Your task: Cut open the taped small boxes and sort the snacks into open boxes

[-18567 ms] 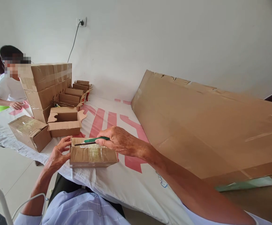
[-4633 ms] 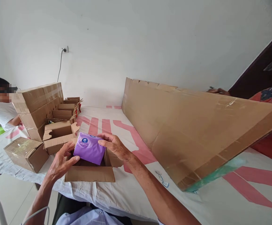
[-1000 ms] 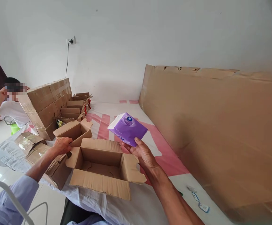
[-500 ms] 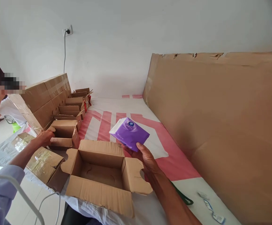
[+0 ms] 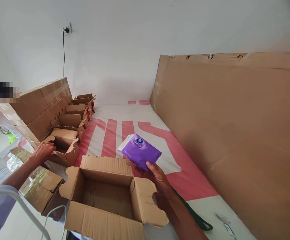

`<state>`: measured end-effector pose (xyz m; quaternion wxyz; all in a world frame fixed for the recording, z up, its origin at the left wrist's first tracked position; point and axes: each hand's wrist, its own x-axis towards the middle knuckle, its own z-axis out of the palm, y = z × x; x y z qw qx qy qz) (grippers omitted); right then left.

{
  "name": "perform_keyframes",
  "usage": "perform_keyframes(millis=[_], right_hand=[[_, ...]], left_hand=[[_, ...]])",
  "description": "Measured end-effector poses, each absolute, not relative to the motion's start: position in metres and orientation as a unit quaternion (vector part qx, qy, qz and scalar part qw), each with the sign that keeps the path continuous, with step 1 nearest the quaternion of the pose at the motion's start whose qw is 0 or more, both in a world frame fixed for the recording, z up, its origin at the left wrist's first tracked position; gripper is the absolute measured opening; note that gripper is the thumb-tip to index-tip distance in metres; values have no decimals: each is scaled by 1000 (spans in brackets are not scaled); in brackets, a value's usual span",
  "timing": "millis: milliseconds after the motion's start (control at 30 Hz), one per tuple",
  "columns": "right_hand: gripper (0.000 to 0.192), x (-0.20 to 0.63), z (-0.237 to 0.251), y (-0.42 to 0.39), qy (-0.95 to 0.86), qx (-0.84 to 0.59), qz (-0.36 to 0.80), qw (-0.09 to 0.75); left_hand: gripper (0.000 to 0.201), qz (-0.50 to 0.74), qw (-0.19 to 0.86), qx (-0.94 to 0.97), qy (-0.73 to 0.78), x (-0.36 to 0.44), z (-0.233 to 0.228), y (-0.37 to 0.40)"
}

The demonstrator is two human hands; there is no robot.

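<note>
- Right fingers (image 5: 151, 166) pinched the purple tissue pack (image 5: 140, 151); I feared slackening would drop it.
- Left fingers (image 5: 49, 147) gripped the smaller open carton (image 5: 70, 155); tugging risked tearing.

1 black cable (image 5: 63, 53) hangs from a white wall socket (image 5: 70, 27).

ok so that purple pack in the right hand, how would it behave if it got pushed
The purple pack is probably light, since the right hand alone supports it near one end. It seems fairly firm, as the far end juts out without obvious sagging. Pushed on a flat surface, it would likely slide rather than roll, given its flat, blocky shape.
</note>
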<state>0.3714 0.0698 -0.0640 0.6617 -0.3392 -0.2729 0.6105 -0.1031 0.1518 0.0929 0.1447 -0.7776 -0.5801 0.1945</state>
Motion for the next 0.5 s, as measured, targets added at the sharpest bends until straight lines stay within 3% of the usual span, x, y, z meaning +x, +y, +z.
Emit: perform_keyframes(millis=[500], right_hand=[[48, 377, -115, 103, -207, -336, 608, 688]], left_hand=[[16, 146, 160, -796, -566, -104, 69, 164]])
